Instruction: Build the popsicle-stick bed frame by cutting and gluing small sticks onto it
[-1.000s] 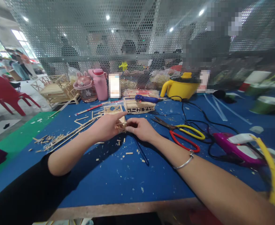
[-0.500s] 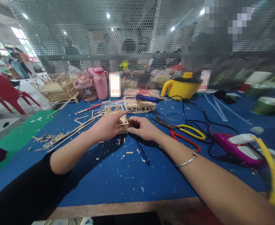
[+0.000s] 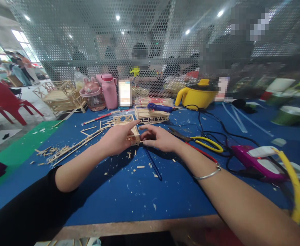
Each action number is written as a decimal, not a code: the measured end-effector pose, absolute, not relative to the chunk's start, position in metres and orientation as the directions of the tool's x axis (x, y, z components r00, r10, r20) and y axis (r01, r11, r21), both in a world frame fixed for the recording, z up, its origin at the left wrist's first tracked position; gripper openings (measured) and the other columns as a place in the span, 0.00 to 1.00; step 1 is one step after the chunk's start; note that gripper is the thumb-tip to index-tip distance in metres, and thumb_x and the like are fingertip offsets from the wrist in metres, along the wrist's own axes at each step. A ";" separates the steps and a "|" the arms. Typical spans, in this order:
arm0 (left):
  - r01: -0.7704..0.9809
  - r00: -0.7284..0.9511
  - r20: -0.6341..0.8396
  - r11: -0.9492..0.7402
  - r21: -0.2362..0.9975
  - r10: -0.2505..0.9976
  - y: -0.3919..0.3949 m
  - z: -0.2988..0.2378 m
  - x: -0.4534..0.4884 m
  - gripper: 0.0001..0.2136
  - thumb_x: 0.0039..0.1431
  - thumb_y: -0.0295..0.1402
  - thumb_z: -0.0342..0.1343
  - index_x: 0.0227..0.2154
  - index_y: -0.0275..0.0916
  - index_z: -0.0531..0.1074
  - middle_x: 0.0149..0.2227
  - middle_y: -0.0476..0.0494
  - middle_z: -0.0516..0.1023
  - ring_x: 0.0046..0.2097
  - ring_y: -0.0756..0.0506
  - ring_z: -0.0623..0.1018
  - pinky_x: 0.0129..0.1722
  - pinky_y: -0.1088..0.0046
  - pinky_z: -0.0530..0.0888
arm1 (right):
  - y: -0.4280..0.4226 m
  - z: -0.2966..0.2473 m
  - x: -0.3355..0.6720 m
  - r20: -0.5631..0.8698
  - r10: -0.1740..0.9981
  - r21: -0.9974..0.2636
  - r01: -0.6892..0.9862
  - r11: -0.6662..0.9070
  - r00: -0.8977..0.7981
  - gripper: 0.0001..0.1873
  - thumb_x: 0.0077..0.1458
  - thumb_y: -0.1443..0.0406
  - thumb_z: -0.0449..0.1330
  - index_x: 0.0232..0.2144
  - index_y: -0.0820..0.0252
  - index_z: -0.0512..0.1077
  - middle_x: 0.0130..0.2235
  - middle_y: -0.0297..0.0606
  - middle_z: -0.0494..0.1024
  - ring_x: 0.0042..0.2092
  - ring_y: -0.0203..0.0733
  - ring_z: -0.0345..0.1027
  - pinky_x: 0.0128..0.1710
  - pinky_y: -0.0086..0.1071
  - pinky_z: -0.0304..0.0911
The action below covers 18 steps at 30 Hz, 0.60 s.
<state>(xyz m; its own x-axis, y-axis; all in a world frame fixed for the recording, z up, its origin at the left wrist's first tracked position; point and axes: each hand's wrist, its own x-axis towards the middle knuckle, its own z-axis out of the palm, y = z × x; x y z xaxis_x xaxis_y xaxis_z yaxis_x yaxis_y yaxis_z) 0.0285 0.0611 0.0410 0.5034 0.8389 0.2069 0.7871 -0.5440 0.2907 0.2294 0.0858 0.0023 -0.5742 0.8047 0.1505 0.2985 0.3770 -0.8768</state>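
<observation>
My left hand [image 3: 116,138] grips a small model built of wooden sticks [image 3: 133,136], held just above the blue table mat [image 3: 129,194] with the index finger stretched over its top. My right hand [image 3: 158,137] is at the model's right side, its fingers curled and pinching at that edge; what they pinch is too small to make out. A thin dark stick [image 3: 153,164] lies on the mat under the right hand. Wood chips are scattered around both hands.
Scissors with yellow and red handles [image 3: 203,145] lie right of my hands, beside black cables and a purple glue gun [image 3: 257,162]. Behind stand another stick frame [image 3: 151,114], a blue knife [image 3: 161,108], a yellow pot [image 3: 197,94], pink bottles [image 3: 109,90], and a mesh screen.
My right hand has lifted slightly and its fingers have spread a little more at the model's edge. The left hand and model stay almost still.
</observation>
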 end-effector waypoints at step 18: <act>0.677 0.394 0.515 -0.620 0.397 0.761 0.035 0.021 -0.013 0.33 0.48 0.25 0.52 0.59 0.41 0.54 0.56 0.39 0.68 0.58 0.40 0.66 0.58 0.55 0.62 | 0.076 0.009 0.221 0.233 0.856 -0.666 0.566 0.486 -0.462 0.10 0.48 0.58 0.61 0.27 0.60 0.70 0.26 0.32 0.71 0.28 0.33 0.61 0.29 0.29 0.57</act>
